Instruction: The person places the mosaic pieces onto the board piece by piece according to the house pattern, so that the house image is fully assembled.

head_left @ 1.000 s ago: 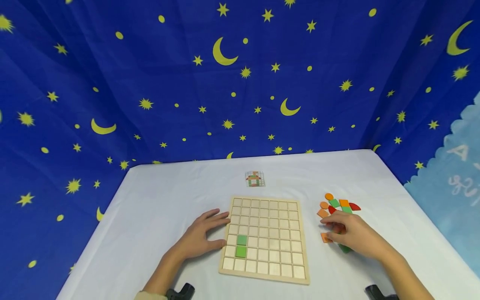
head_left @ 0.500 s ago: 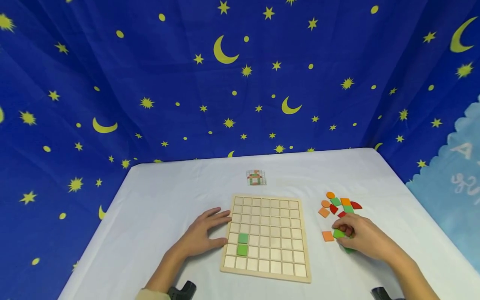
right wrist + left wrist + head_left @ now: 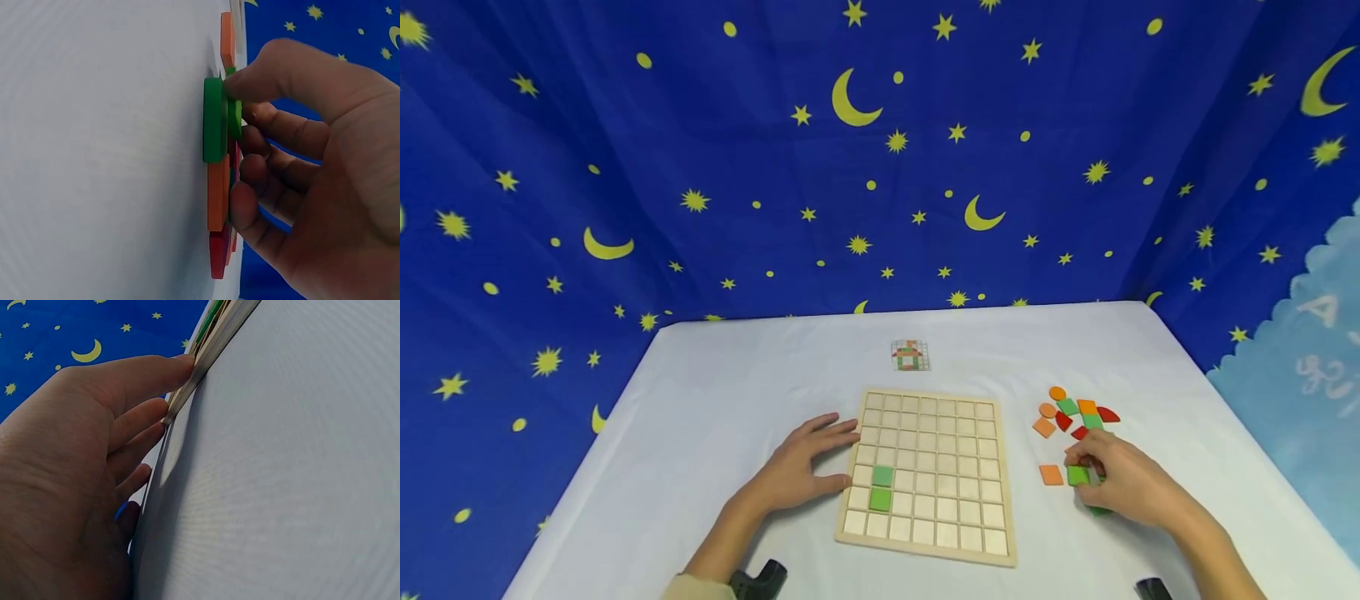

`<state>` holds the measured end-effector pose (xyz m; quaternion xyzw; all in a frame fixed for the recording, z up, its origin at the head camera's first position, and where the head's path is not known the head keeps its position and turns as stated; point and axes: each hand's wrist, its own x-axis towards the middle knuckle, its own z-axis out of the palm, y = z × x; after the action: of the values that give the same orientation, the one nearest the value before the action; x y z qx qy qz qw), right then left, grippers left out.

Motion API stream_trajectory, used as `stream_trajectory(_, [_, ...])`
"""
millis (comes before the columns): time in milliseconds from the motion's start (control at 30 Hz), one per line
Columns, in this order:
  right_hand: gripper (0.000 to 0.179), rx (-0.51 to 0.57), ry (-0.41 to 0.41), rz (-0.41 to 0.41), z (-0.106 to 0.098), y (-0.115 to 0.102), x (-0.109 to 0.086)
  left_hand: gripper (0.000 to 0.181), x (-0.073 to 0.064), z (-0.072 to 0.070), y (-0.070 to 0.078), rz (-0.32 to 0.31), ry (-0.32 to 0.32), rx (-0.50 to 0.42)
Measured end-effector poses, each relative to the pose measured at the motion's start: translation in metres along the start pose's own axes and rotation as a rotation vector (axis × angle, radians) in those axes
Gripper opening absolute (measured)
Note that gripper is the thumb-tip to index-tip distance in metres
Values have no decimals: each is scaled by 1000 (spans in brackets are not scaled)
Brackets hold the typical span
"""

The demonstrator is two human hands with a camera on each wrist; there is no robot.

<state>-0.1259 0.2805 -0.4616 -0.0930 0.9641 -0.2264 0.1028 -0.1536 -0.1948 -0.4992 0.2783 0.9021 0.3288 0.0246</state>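
Note:
My left hand (image 3: 805, 467) lies at the left edge of a wooden grid board (image 3: 940, 553), fingers spread and touching its side; the left wrist view shows the thumb (image 3: 162, 374) at the board's rim. Two green square tiles (image 3: 881, 499) sit in neighbouring cells near the board's lower left. Right of the board, my right hand (image 3: 1127, 479) pinches a bright green square tile (image 3: 1078, 476) between thumb and fingers, low over the loose pieces. In the right wrist view a darker green tile (image 3: 215, 119) stands nearer, beside the thumb. Pieces under the palm are partly hidden.
Loose orange, green and red pieces lie right of the board, including an orange square (image 3: 1051, 475), an orange disc (image 3: 1057, 393) and a red quarter-round (image 3: 1108, 414). Behind the board is a small pattern card (image 3: 910, 355). A starry blue cloth (image 3: 760, 167) hangs around the white table.
My right hand has moved slightly right and toward me from the orange square, to the bright green tile, which it now pinches. The left hand stays at the board's edge.

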Motion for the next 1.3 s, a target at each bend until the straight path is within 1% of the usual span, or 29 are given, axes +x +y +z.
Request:
stream_trajectory(67, [29, -12, 13, 2, 0, -1, 1, 60, 1, -1, 0, 5, 4, 7])
stream_trajectory(200, [29, 1, 36, -13, -1, -2, 4, 61, 2, -3, 0, -4, 2, 13])
stream_trajectory(400, [26, 38, 34, -33, -2, -5, 4, 61, 0, -2, 0, -34, -8, -1])
stream_trajectory(500, [26, 67, 35, -56, -1, -7, 3, 61, -1, -1, 1, -37, -11, -7])
stream_trajectory(600, [26, 94, 51, -96, 0, -8, 3, 61, -1, -1, 1, -36, -14, -10])
stream_trajectory(733, [26, 121, 96, -172, 1, -10, 5, 61, 0, -1, 2, -38, -12, -3])
stream_trajectory(833, [27, 134, 115, -221, 3, -14, 8, 62, 1, -2, 1, -32, -10, 2])
stream_trajectory(1067, [28, 132, 107, -276, 11, -27, 12, 62, -1, -3, 3, -49, -29, -11])
stream_trajectory(1200, [28, 158, 103, -324, 13, -37, 14, 62, 0, -3, 3, -49, -26, -6])
stream_trajectory(1300, [27, 178, 79, -347, 16, -45, 16, 62, 1, -2, 3, -47, -25, 2])
